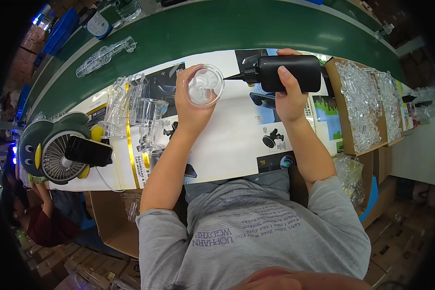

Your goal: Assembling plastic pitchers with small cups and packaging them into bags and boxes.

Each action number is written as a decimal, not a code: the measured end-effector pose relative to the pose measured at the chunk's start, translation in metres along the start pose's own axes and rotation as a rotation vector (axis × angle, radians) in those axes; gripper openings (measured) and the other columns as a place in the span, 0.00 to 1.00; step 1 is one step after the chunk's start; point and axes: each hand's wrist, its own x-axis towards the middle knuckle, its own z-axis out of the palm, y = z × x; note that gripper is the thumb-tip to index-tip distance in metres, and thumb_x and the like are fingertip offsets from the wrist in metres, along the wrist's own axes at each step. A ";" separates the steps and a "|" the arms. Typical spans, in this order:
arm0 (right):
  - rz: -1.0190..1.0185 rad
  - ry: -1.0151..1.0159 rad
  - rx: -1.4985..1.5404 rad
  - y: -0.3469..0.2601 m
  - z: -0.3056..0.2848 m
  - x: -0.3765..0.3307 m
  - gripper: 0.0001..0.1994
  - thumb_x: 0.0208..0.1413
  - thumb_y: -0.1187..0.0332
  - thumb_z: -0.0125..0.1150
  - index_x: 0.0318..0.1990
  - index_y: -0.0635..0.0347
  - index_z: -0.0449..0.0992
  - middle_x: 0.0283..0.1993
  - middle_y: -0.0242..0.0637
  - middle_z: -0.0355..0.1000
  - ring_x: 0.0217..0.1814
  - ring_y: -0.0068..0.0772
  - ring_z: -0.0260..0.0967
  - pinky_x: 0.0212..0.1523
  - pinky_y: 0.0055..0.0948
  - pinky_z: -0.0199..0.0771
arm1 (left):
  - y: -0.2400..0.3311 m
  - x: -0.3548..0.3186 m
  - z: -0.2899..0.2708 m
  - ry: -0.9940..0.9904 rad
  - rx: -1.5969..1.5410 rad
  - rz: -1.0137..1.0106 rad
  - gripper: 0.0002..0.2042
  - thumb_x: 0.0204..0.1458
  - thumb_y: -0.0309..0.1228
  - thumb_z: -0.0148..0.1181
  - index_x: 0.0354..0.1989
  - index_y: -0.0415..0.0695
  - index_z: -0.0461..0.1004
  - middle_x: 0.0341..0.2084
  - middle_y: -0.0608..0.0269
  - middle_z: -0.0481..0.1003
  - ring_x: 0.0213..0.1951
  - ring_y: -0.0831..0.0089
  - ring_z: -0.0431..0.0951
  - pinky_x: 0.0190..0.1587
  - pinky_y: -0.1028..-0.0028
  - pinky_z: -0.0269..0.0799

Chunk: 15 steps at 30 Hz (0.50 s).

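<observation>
My left hand (pixel 192 113) is closed around a clear plastic cup-shaped part (pixel 204 87), its round rim facing up. On the right, a black squeeze bottle (pixel 299 72) with a thin pointed nozzle lies sideways in my right hand (pixel 290 101), thumb across its near side. The nozzle points left and its tip is at the cup-shaped part's rim; whether it touches I cannot tell. Beside my left forearm several clear plastic parts (pixel 152 113) stand and lie together on the printed sheet (pixel 222 150).
At the left stands a penguin-shaped fan (pixel 55 145) with a black phone (pixel 89 151) before it. A cardboard box (pixel 345 111) of small clear parts is at the right. Behind runs a green conveyor belt (pixel 193 29) carrying clear parts (pixel 106 55). Another person (pixel 43 217) sits far left.
</observation>
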 end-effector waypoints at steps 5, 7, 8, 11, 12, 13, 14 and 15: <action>-0.011 0.004 -0.017 0.000 -0.004 0.002 0.17 0.45 0.69 0.59 0.44 0.61 0.68 0.37 0.36 0.68 0.36 0.20 0.66 0.38 0.16 0.67 | -0.003 -0.003 0.001 -0.045 -0.086 -0.076 0.27 0.38 0.19 0.60 0.50 0.41 0.59 0.43 0.59 0.67 0.48 0.69 0.67 0.53 0.73 0.60; -0.018 0.004 -0.017 0.001 -0.003 0.002 0.16 0.45 0.69 0.59 0.44 0.61 0.68 0.37 0.36 0.68 0.36 0.20 0.66 0.38 0.16 0.67 | -0.002 -0.003 0.001 -0.057 -0.114 -0.093 0.26 0.38 0.20 0.60 0.49 0.41 0.60 0.43 0.59 0.67 0.48 0.69 0.67 0.53 0.73 0.60; -0.015 0.009 -0.008 0.001 -0.003 0.002 0.16 0.45 0.69 0.59 0.44 0.61 0.68 0.37 0.36 0.68 0.36 0.20 0.66 0.38 0.16 0.68 | -0.001 -0.002 0.001 -0.056 -0.112 -0.093 0.26 0.38 0.20 0.60 0.49 0.41 0.60 0.43 0.59 0.67 0.48 0.69 0.67 0.53 0.73 0.60; -0.018 0.019 -0.003 0.000 -0.003 0.003 0.16 0.46 0.70 0.59 0.44 0.61 0.68 0.37 0.36 0.68 0.36 0.20 0.66 0.38 0.16 0.68 | 0.001 0.001 0.001 -0.038 -0.134 -0.094 0.23 0.36 0.18 0.58 0.46 0.38 0.64 0.41 0.58 0.67 0.45 0.67 0.69 0.50 0.73 0.62; -0.022 0.023 -0.005 0.000 -0.004 0.003 0.16 0.46 0.70 0.59 0.44 0.61 0.68 0.37 0.36 0.68 0.36 0.20 0.66 0.38 0.16 0.68 | 0.000 0.003 0.001 -0.049 -0.116 -0.047 0.23 0.35 0.19 0.58 0.46 0.38 0.65 0.41 0.57 0.67 0.45 0.67 0.69 0.50 0.73 0.62; -0.022 0.023 -0.005 0.000 -0.004 0.003 0.16 0.46 0.70 0.59 0.44 0.61 0.68 0.37 0.36 0.68 0.36 0.20 0.66 0.38 0.16 0.68 | -0.001 0.004 0.000 -0.060 -0.097 0.000 0.23 0.35 0.19 0.58 0.45 0.38 0.65 0.41 0.57 0.67 0.45 0.67 0.69 0.50 0.73 0.62; -0.024 0.023 -0.005 0.001 -0.004 0.003 0.16 0.46 0.70 0.59 0.44 0.61 0.68 0.37 0.36 0.68 0.36 0.20 0.66 0.38 0.16 0.68 | -0.002 0.003 0.000 -0.060 -0.097 0.000 0.23 0.35 0.19 0.58 0.45 0.38 0.65 0.41 0.57 0.67 0.45 0.67 0.69 0.50 0.73 0.62; -0.027 0.023 -0.006 0.001 -0.004 0.003 0.16 0.46 0.71 0.59 0.44 0.61 0.68 0.37 0.36 0.68 0.36 0.20 0.66 0.38 0.16 0.68 | -0.002 0.003 0.000 -0.057 -0.100 -0.019 0.23 0.34 0.19 0.57 0.45 0.38 0.66 0.41 0.57 0.66 0.45 0.66 0.68 0.50 0.72 0.62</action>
